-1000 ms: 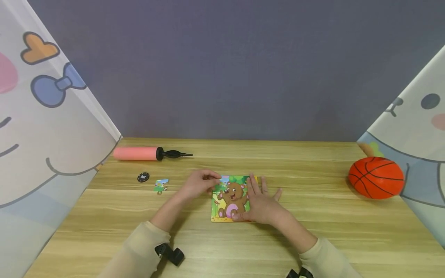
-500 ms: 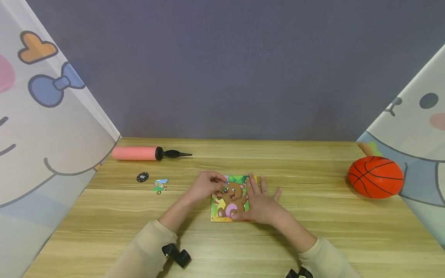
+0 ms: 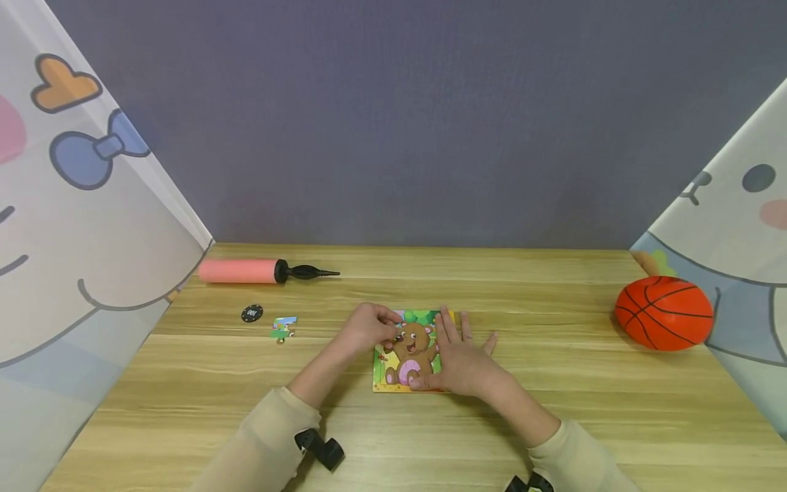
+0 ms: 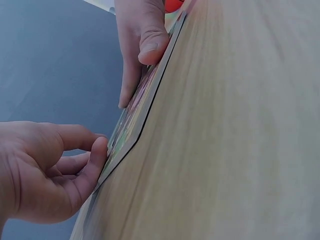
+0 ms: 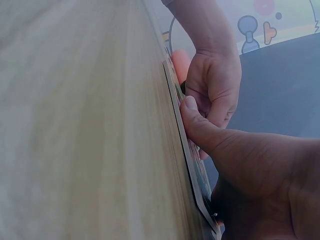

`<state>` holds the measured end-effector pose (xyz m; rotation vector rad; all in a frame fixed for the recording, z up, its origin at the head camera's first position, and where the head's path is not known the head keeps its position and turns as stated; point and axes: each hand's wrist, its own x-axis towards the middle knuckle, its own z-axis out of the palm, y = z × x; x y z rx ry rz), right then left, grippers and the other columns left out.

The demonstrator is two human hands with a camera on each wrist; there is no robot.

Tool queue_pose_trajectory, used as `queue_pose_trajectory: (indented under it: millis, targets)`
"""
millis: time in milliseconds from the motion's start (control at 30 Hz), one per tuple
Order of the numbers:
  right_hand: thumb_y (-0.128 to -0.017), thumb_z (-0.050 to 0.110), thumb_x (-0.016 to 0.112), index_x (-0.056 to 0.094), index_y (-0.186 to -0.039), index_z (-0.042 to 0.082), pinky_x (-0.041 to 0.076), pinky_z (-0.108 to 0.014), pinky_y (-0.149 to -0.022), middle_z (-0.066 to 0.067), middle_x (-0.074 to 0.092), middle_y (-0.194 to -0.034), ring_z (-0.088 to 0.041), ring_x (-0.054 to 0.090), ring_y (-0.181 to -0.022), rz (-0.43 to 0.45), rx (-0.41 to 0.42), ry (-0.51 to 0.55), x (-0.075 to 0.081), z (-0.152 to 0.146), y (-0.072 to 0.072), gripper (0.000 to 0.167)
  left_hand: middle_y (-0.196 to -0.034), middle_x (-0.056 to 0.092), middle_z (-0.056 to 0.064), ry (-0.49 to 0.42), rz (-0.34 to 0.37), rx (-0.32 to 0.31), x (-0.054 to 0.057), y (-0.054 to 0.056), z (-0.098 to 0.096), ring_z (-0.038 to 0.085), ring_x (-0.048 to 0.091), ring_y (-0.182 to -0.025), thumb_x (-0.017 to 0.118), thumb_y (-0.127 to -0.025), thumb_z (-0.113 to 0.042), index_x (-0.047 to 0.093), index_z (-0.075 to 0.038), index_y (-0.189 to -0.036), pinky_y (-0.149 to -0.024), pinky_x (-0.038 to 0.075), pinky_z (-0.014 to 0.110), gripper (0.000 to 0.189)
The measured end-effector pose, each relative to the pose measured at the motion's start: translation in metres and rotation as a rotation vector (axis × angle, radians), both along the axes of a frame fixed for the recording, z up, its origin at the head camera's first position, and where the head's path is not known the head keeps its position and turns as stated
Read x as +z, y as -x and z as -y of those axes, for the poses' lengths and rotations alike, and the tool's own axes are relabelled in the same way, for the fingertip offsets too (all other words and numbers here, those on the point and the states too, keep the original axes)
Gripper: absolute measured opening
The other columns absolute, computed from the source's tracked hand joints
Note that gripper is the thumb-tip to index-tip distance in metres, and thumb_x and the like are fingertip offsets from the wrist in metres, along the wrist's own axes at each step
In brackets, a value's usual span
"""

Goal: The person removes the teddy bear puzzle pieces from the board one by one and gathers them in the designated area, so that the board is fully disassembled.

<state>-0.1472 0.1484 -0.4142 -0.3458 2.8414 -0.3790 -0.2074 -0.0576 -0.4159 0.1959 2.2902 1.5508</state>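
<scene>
The splayed right hand (image 3: 465, 363) is probably steadying the puzzle (image 3: 410, 350) while the curled left hand (image 3: 367, 328) is touching its far-left part, any pinch unclear.

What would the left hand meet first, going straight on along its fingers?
Likely the right hand, its fingers spread on the flat, multicoloured brown-bear jigsaw puzzle; exact depth is hard to judge.
</scene>
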Motion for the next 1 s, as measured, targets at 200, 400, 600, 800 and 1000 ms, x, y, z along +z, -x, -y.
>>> queue_pose_trajectory:
  millis: [200,400,600,800,1000]
  targets:
    - [-0.069,0.085,0.066,0.014,-0.160,-0.002,0.000,-0.090,-0.092,-0.015,0.000,-0.168,-0.048,-0.003,-0.150,0.001,0.002,0.005,0.0013,0.0003,-0.0008,0.136,-0.080,0.064,0.010,-0.011,-0.006,-0.002,0.0005,-0.0010,-0.0010,0.016,0.062,-0.061,0.069,-0.086,0.007,0.071,0.006,-0.105,-0.060,0.057,0.028,0.019]
    - [-0.070,0.084,0.066,0.014,-0.160,-0.002,0.000,-0.089,-0.093,-0.015,0.000,-0.168,-0.047,-0.003,-0.150,0.008,-0.001,0.000,0.0032,0.0003,-0.0015,0.135,-0.079,0.063,0.010,-0.046,0.000,0.010,-0.0006,-0.0011,-0.0011,0.016,0.060,-0.061,0.068,-0.087,0.008,0.070,0.006,-0.106,-0.060,0.057,0.028,0.019]
    - [-0.070,0.085,0.066,0.015,-0.160,-0.001,0.000,-0.090,-0.093,-0.015,0.000,-0.168,-0.047,-0.003,-0.150,0.009,-0.002,-0.004,0.0034,0.0004,-0.0007,0.135,-0.082,0.062,0.011,-0.072,0.008,0.015,0.0012,-0.0018,-0.0013,0.016,0.060,-0.061,0.067,-0.088,0.010,0.069,0.006,-0.106,-0.061,0.057,0.030,0.019]
    - [-0.070,0.085,0.066,0.014,-0.160,-0.001,0.000,-0.089,-0.093,-0.014,-0.001,-0.168,-0.046,-0.004,-0.150,0.015,-0.006,-0.005,0.0026,0.0004,-0.0006,0.135,-0.088,0.064,0.011,-0.078,0.000,0.027,-0.0007,-0.0015,-0.0018,0.015,0.060,-0.060,0.068,-0.089,0.007,0.070,0.003,-0.105,-0.059,0.057,0.028,0.017]
    - [-0.070,0.084,0.066,0.015,-0.160,-0.002,0.001,-0.090,-0.092,-0.016,0.001,-0.168,-0.048,-0.001,-0.150,0.001,0.001,-0.004,0.0022,-0.0002,-0.0012,0.135,-0.089,0.067,0.010,-0.073,-0.038,0.039,-0.0016,-0.0032,-0.0023,0.016,0.061,-0.059,0.071,-0.089,0.003,0.069,0.000,-0.102,-0.054,0.052,0.026,0.013]
